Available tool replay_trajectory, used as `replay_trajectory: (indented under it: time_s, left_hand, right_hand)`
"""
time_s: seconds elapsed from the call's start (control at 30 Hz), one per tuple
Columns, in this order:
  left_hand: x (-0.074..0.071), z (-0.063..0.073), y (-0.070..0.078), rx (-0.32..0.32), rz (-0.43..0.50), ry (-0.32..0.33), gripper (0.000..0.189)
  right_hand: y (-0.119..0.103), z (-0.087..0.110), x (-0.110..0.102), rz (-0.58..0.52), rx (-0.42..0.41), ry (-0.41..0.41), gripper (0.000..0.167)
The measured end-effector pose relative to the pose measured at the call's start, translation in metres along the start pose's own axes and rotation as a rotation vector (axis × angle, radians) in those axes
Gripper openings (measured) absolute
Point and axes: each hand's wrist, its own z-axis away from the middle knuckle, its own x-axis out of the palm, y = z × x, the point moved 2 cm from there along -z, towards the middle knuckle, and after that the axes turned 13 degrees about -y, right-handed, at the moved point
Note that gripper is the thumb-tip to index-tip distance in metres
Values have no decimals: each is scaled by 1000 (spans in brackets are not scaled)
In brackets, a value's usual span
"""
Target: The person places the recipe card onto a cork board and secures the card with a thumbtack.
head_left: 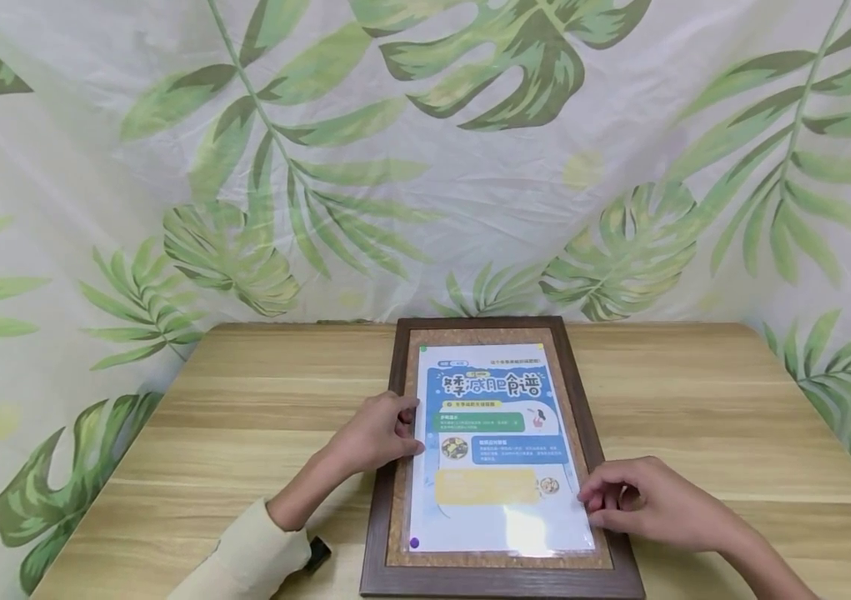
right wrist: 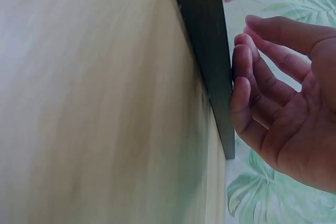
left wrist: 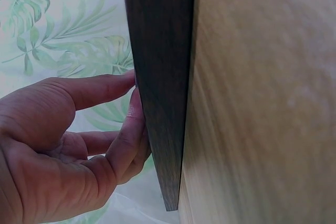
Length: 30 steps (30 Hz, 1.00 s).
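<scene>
A printed poster sheet [head_left: 500, 521] with a glossy surface lies on a cork board [head_left: 402, 500] in a dark wooden frame [head_left: 500, 581]. Round pins sit at three of its corners: green [head_left: 422, 348] at top left, yellow [head_left: 540, 346] at top right, purple [head_left: 414, 543] at bottom left. My left hand [head_left: 380, 433] touches the sheet's left edge with thumb and fingers spread apart. At the lower right edge, my right hand [head_left: 643, 502] rests its fingertips, loosely bent. In the wrist views, the frame's side hides what lies under the fingertips.
The board lies on a wood-grain table [head_left: 695, 400]. A small black object [head_left: 317, 553] is partly hidden by my left sleeve [head_left: 252, 550]. Behind the table hangs a leaf-patterned cloth [head_left: 470, 183], which also covers both sides.
</scene>
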Motion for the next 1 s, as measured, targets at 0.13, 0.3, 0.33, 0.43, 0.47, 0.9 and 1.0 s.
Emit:
replay_trajectory:
  time_s: [0.13,0.3,0.33,0.43,0.47,0.9,1.0]
  left_hand:
    - [-1,0,0,-1,2,0,64]
    - [0,0,0,-3,2,-3,65]
    - [0,0,0,-4,3,-4,64]
    - [0,0,0,-4,6,-8,64]
    - [0,0,0,-3,8,-8,64]
    - [-1,0,1,-4,19,-9,64]
    - [-1,0,1,-5,26,-12,64]
  right_hand:
    - [5,8,-7,20,10,7,14]
    - [17,20,-16,57,-4,30,21]
    - [19,22,-17,66,-9,35,22]
    - [25,29,-22,94,-15,52,25]
    - [26,31,-24,105,-13,56,25]
    - [52,68,-53,176,34,62,28]
    - [60,78,-57,148,40,38,28]
